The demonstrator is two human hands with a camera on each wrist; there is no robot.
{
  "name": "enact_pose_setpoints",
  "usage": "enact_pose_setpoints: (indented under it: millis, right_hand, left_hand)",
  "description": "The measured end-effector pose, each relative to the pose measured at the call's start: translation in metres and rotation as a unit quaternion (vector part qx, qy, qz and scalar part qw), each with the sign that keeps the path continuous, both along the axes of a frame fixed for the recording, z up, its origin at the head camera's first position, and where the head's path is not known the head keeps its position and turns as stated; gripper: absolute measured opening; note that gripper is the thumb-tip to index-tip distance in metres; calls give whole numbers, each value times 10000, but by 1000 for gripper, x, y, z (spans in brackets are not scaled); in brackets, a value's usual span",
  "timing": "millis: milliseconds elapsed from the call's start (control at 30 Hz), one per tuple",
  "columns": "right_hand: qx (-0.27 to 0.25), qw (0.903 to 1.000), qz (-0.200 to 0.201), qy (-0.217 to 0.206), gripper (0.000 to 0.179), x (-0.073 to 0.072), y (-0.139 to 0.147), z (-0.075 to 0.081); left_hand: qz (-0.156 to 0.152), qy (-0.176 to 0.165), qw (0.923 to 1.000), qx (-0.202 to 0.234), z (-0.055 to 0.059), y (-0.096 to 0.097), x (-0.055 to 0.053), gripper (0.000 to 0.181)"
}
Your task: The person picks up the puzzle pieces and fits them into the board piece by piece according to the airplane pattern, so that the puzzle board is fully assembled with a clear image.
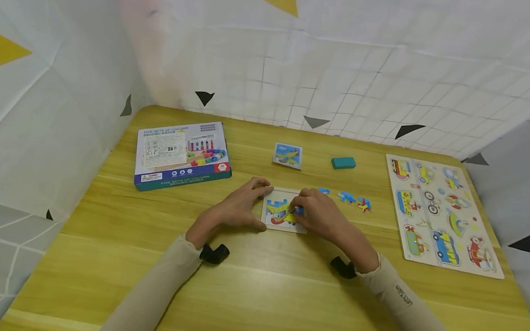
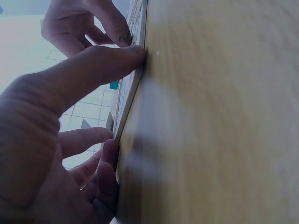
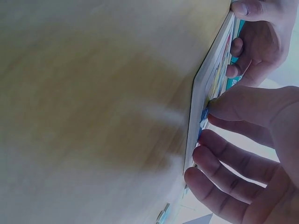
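Note:
A small square jigsaw tray point(image 1: 284, 229) lies on the table, its lower part filled with pieces of a yellow and blue airplane picture. My left hand point(image 1: 241, 206) holds the tray's left side, thumb at the near corner and fingers at the far one. Over the tray's right side, my right hand point(image 1: 318, 212) pinches a jigsaw piece point(image 3: 204, 113), mostly hidden by the fingers. Right of the tray lie several loose jigsaw pieces point(image 1: 347, 197), blue with some red and yellow. Behind it sits a picture card point(image 1: 287, 155) showing a similar airplane.
A bead-set box point(image 1: 183, 154) stands at the back left of the wooden table point(image 1: 259, 293). A teal block point(image 1: 343, 162) lies at the back, right of the card. On the right is a wooden vehicle puzzle board point(image 1: 445, 218). White patterned sheeting point(image 1: 340, 65) rises behind the table.

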State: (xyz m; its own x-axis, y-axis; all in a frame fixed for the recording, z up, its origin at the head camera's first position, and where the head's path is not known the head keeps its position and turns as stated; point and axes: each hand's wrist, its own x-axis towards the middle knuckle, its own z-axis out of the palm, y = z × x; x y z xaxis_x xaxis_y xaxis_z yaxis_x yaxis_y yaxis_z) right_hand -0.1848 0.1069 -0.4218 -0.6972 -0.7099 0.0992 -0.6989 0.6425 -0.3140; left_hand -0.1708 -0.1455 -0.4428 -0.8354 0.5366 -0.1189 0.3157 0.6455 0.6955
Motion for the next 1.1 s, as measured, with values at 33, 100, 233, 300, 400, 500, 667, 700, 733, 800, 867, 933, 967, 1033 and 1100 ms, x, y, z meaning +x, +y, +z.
enact_pose_setpoints:
  millis: [33, 100, 233, 300, 400, 500, 667, 700, 733, 800, 867, 933, 967, 1033, 1100]
  right_hand:
    - [-1, 10000, 0, 7, 12, 0, 0, 0]
    - [-3, 10000, 7, 17, 11, 0, 0, 0]
    - [-16, 10000, -10, 74, 11, 1, 2, 0]
    - [-47, 9999, -10, 99, 13, 2, 3, 1]
    - [-57, 9999, -61, 130, 18, 2, 6, 2]
    - [-16, 9998, -188, 106, 23, 2, 10, 4]
    - [21, 9992, -393, -15, 26, 1, 16, 7]
    - [12, 9991, -412, -33, 27, 0, 17, 8]
    - [3, 9991, -416, -37, 27, 0, 19, 8]
    - [-18, 9991, -425, -47, 27, -2, 23, 8]
    - [-56, 9989, -466, -87, 29, -4, 27, 9]
    - [-53, 9986, -523, -110, 30, -6, 31, 10]
    - [-36, 9984, -559, -117, 31, -7, 33, 11]
    - [0, 9979, -638, -132, 32, -10, 37, 12]
    - [88, 9973, -721, -135, 33, -12, 40, 14]
  left_hand:
    - [-1, -6, 10000, -13, 0, 0, 0, 99]
    - [1, -26, 10000, -11, -1, 0, 0, 99]
    - [12, -53, 10000, 24, -3, 0, 0, 99]
    - [22, -56, 10000, 29, -3, 0, 0, 99]
    - [28, -41, 10000, 30, -2, 0, 0, 99]
    - [24, -44, 10000, 25, -2, 1, 0, 99]
    - [30, -85, 10000, -16, -1, 1, 0, 98]
    - [35, -82, 10000, -7, -1, 1, 0, 98]
    - [38, -79, 10000, -8, -1, 1, 0, 98]
    - [33, -68, 10000, 3, -1, 1, 0, 98]
    - [5, -43, 10000, 16, -1, 1, 0, 99]
    - [-13, -40, 10000, -3, -1, 1, 0, 99]
    - [-18, -30, 10000, -14, -1, 1, -1, 99]
    - [-11, -31, 10000, -40, -2, 0, -1, 99]
    - [4, -38, 10000, -29, -2, 0, 0, 99]
